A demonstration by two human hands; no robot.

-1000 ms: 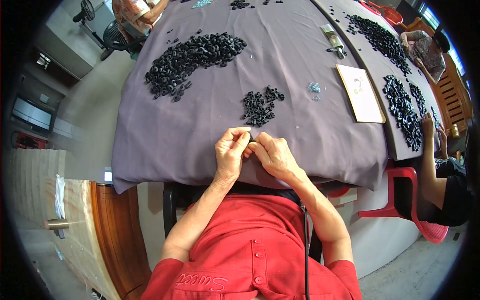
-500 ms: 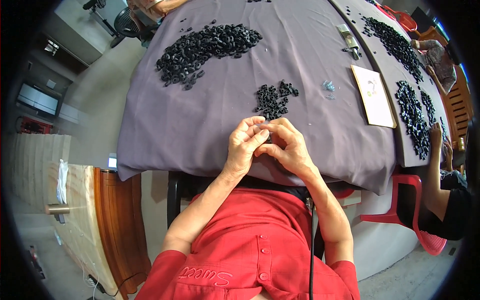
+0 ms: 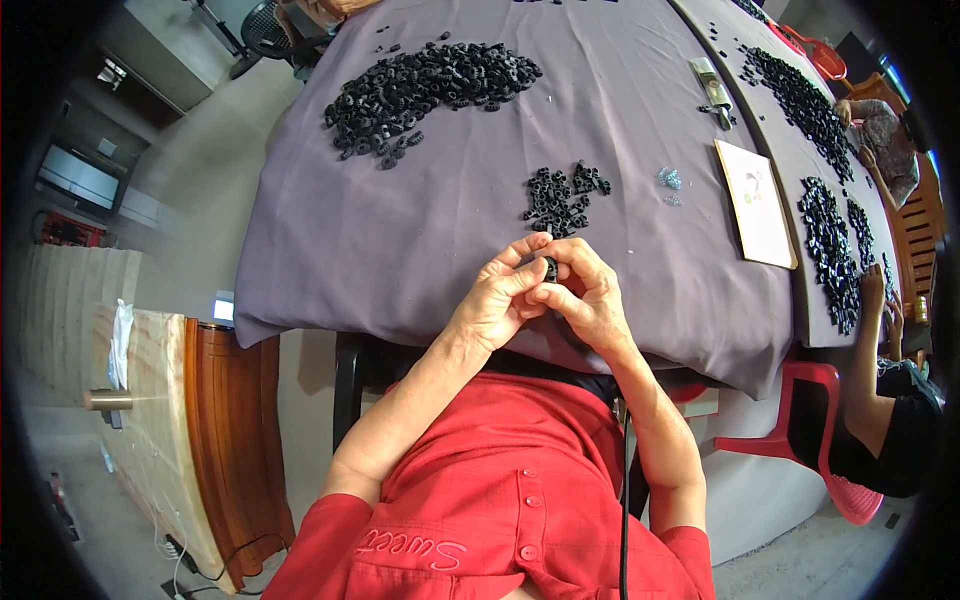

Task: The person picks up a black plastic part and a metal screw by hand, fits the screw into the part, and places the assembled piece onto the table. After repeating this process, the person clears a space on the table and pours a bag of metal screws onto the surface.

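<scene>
Close together over the near part of the cloth, my left hand (image 3: 505,293) and my right hand (image 3: 588,290) both pinch one small black plastic part (image 3: 550,268). My fingers cover most of it, so its full shape is hidden. Just beyond my fingertips lies a small pile of black ring-like pieces (image 3: 556,203). Farther off to the left spreads a bigger heap of black ridged pieces (image 3: 430,90). A little cluster of clear bluish bits (image 3: 669,178) rests to the right of the small pile.
A grey-purple cloth (image 3: 400,240) covers the table. To the right are a white board (image 3: 755,205) and a tube (image 3: 712,88). Across a seam are more black heaps (image 3: 830,250) with other people's hands beside them. A red chair (image 3: 800,420) stands at the right.
My hands have turned slightly, and the black part between my fingertips shows more plainly. The whole view has shifted a little. The heaps look unchanged.
</scene>
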